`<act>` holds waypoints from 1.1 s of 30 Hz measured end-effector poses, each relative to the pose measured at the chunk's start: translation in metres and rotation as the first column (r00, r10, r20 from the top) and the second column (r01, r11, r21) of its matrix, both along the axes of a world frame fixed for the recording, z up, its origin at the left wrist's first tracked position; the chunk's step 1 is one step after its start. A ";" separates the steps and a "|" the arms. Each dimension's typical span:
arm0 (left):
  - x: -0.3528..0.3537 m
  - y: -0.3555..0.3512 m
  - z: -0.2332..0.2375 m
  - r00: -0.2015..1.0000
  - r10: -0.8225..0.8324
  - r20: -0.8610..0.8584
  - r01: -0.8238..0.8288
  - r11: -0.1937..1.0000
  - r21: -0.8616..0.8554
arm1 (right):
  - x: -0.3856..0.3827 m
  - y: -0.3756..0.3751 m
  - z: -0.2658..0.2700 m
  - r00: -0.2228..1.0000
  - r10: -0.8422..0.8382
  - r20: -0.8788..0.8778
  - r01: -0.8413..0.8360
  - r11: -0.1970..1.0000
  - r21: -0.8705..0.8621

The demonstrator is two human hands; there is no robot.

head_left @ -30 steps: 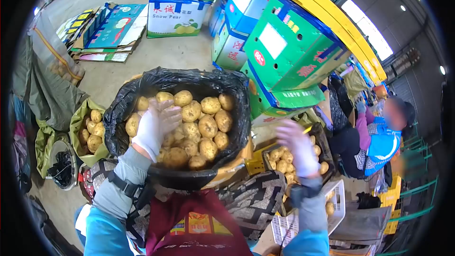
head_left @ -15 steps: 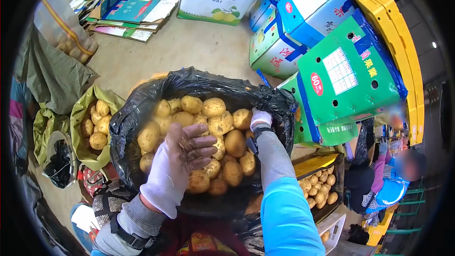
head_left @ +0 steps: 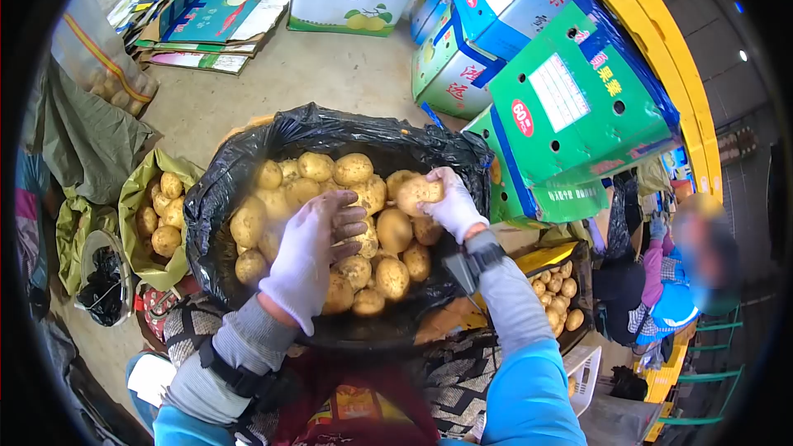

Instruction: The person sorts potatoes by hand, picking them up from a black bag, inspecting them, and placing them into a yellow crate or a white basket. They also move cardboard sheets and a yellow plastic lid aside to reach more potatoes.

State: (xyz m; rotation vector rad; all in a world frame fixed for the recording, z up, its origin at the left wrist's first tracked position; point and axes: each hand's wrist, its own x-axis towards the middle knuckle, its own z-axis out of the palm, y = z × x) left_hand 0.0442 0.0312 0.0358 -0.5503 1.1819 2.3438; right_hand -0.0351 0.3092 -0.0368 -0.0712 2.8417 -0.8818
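Note:
Several pale brown potatoes [head_left: 353, 168] fill a box lined with a black plastic bag [head_left: 216, 190], right in front of me. My right hand [head_left: 453, 205], in a white glove, grips one potato [head_left: 420, 196] at the right side of the pile. Over the middle of the pile hovers my left hand [head_left: 310, 248], also gloved, its dirt-stained fingers apart and nothing in them. Some potatoes beneath that hand are hidden.
To the left stands a green sack [head_left: 169, 260] of potatoes beside a white-rimmed bucket [head_left: 106, 281]. Fruit cartons [head_left: 570, 116] are stacked at the right. Another box of potatoes [head_left: 559, 297] lies lower right, and a co-worker [head_left: 681, 301] sits beyond it. Flattened cardboard [head_left: 223, 8] lies at the back.
My right hand has come up from the box's right edge and now holds a potato. My left hand stays over the pile. The whole view has shifted slightly.

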 end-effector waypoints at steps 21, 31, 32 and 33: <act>0.030 0.004 -0.001 0.889 -0.443 -0.120 0.458 0.872 0.174 | 0.162 -0.081 0.092 0.874 -0.055 -0.484 -0.099 0.953 -0.287; 0.035 0.005 0.003 0.878 -0.264 -0.399 0.367 0.906 0.209 | 0.145 -0.081 0.078 0.917 -0.399 -0.005 0.127 0.304 -0.944; 0.035 0.005 0.005 0.867 -0.267 -0.420 0.369 0.911 0.184 | 0.144 -0.078 0.080 0.908 -0.418 0.025 0.159 0.289 -0.944; 0.035 0.006 0.008 0.856 -0.267 -0.442 0.368 0.916 0.161 | 0.144 -0.075 0.081 0.899 -0.435 0.053 0.189 0.277 -0.942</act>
